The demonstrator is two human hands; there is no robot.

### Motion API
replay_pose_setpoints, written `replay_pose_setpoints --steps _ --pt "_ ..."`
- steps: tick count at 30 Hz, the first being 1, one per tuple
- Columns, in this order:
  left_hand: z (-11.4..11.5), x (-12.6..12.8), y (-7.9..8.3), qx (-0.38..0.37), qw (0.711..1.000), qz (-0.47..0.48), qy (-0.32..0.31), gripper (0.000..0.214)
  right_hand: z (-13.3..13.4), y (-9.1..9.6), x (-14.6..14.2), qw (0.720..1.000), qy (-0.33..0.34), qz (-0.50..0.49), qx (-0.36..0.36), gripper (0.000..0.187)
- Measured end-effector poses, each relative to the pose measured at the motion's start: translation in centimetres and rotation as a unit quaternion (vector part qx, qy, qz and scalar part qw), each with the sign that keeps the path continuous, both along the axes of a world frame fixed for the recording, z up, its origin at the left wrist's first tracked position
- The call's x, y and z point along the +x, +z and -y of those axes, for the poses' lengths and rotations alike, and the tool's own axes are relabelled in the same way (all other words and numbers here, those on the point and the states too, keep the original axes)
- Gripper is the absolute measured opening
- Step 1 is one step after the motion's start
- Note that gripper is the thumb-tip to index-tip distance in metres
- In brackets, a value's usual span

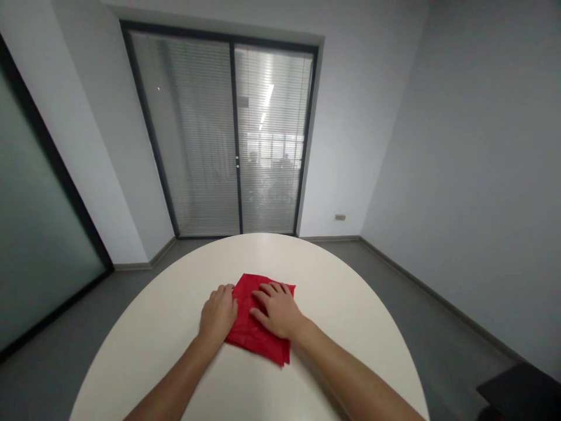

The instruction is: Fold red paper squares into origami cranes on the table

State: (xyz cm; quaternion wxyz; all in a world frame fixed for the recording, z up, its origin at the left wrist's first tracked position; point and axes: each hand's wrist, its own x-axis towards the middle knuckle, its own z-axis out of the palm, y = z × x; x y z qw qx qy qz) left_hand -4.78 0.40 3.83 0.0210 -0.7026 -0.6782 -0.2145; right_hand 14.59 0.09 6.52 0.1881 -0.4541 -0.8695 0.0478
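A folded red cloth lies on a round cream-coloured table, its folded layers showing at the lower right corner. My right hand rests flat on the cloth's right half, fingers spread and pointing forward and left. Along the left edge of the cloth lies my left hand. Its fingers point forward, slightly bent, and the thumb side touches the red fabric. Neither hand lifts the cloth off the table. Part of the cloth's right side is hidden under my right hand.
Beyond the table stands a dark-framed glass partition with blinds. A frosted glass panel is at the left. White walls rise around, one with a small socket plate. A dark flat object sits at the lower right.
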Motion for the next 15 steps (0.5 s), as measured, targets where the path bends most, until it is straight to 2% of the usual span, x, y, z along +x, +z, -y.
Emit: replay_pose_setpoints --steps 2,4,8,12,15 --pt "0.7 1.2 -0.9 0.028 0.997 -0.021 -0.069 0.041 0.4 -1.4 -0.4 0.996 0.026 0.02 -0.078 0.054" --pt "1.4 2.4 -1.8 -0.007 0.992 -0.022 -0.126 0.048 0.2 -2.3 -0.1 0.989 0.057 0.032 -0.133 0.057" --pt "2.2 3.2 -2.8 -0.08 0.986 -0.036 -0.144 0.056 -1.4 -2.6 1.9 0.984 0.087 0.035 -0.15 0.059" --pt "1.2 1.6 -2.5 -0.112 0.982 -0.059 -0.141 0.061 -3.0 -2.5 4.9 0.985 -0.025 0.052 -0.16 0.066" --pt "-0.9 -1.3 -2.4 -0.126 0.98 -0.071 -0.138 0.06 -4.1 -2.8 7.0 0.98 -0.11 0.054 -0.158 0.067"
